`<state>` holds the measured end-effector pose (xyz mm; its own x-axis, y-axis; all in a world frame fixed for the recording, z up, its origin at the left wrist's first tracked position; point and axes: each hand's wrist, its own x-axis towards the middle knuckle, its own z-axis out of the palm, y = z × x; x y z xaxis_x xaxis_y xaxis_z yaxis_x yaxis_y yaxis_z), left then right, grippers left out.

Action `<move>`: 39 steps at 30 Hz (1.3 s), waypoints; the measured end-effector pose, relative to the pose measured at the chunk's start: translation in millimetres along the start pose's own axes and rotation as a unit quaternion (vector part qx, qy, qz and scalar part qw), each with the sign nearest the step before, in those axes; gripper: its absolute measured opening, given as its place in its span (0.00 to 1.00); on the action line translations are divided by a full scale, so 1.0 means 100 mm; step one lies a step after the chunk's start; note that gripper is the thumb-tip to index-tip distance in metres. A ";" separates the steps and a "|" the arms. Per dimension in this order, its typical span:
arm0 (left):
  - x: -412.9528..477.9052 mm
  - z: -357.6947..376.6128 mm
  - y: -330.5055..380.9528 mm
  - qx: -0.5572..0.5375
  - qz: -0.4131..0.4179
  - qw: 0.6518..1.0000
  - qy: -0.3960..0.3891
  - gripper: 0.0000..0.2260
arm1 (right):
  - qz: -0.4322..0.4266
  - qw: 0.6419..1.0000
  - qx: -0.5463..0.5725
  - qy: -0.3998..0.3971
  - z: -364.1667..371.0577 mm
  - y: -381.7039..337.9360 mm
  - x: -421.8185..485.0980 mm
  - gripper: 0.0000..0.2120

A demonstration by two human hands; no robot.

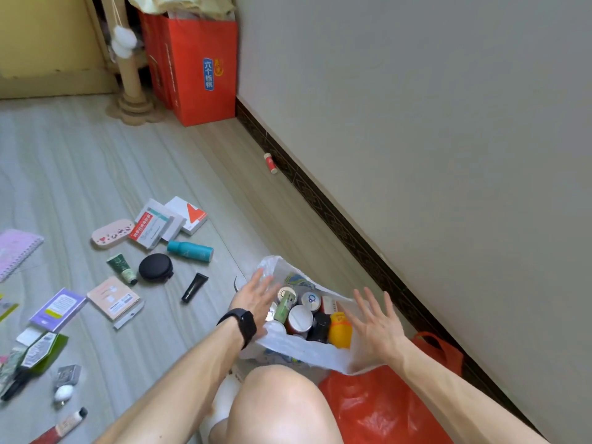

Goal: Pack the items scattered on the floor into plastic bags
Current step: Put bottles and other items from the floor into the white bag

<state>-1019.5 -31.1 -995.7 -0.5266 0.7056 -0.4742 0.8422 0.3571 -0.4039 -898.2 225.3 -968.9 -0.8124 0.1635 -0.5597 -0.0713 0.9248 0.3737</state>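
Both hands are splayed, gripping nothing: left hand (pixel 256 299) and right hand (pixel 373 322) flank the white plastic bag (pixel 307 352) on the floor (pixel 96 155) by the wall (pixel 416 123). Full of cans (pixel 299 318), it is probably heavy and flimsy; gather its rim.

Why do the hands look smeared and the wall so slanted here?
Head view: the left hand and right hand, open over the white plastic bag, blur at the fingertips, likely from motion; the dark skirting board slants steeply, likely from the wide-angle lens and a tilted head; the light is soft and even, shadows faint, no strong glare.
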 end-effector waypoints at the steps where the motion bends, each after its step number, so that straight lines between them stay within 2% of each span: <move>1: 0.01 0.08 -0.05 -0.010 -0.023 1.000 -0.014 0.40 | 0.001 1.000 0.012 -0.013 0.08 0.03 -0.02 0.64; 3: 0.07 0.18 -0.11 -0.020 -0.039 0.998 -0.034 0.47 | 0.006 1.000 0.024 -0.016 0.22 0.08 -0.07 0.67; 7: 0.14 0.20 -0.16 -0.048 -0.040 0.996 -0.059 0.50 | 0.070 0.994 0.071 -0.036 0.43 0.18 -0.08 0.69; 9: 0.14 0.19 -0.13 -0.079 -0.025 0.995 -0.046 0.50 | 0.083 0.991 0.096 -0.044 0.44 0.19 -0.07 0.70; 12: 0.10 0.13 -0.06 -0.160 0.009 0.986 0.047 0.49 | 0.047 0.989 0.141 0.012 0.29 0.12 -0.11 0.60; 16: -0.04 -0.07 -0.10 -0.254 0.023 0.958 0.128 0.38 | -0.019 0.973 0.188 0.134 -0.05 -0.09 -0.22 0.44; 18: -0.17 -0.15 -0.21 -0.296 -0.007 0.944 0.150 0.36 | -0.041 0.955 0.226 0.190 -0.20 -0.24 -0.25 0.40; 20: -0.36 -0.22 -0.41 -0.320 -0.045 0.936 0.139 0.34 | -0.071 0.932 0.264 0.240 -0.37 -0.42 -0.27 0.37; 24: -0.98 -0.20 -1.00 -0.363 -0.156 0.919 0.008 0.31 | -0.152 0.880 0.318 0.318 -0.80 -0.87 -0.22 0.31; 26: -1.39 -0.09 -1.28 -0.369 -0.197 0.907 -0.052 0.25 | -0.205 0.863 0.313 0.339 -1.04 -1.14 -0.15 0.30; 28: -1.85 0.10 -1.51 -0.359 -0.248 0.897 -0.069 0.19 | -0.252 0.850 0.303 0.349 -1.32 -1.45 -0.09 0.31; 29: -2.09 0.22 -1.59 -0.356 -0.283 0.888 -0.068 0.19 | -0.272 0.843 0.298 0.355 -1.45 -1.60 -0.07 0.31; 34: -3.23 1.08 -1.73 -0.410 -0.444 0.795 -0.050 0.28 | -0.381 0.803 0.267 0.373 -2.01 -2.37 -0.06 0.29; 37: -3.67 1.52 -1.54 -0.423 -0.505 0.752 -0.036 0.34 | -0.429 0.789 0.235 0.373 -2.21 -2.76 -0.04 0.27; 39: -3.82 1.75 -1.34 -0.439 -0.533 0.723 -0.029 0.34 | -0.453 0.788 0.207 0.362 -2.29 -3.03 0.02 0.27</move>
<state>-951.8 -455.9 -897.4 -0.9132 -0.2738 -0.3020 -0.3095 0.9478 0.0765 -1010.5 -133.2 -913.4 -0.6649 -0.7283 0.1661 -0.7384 0.6072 -0.2934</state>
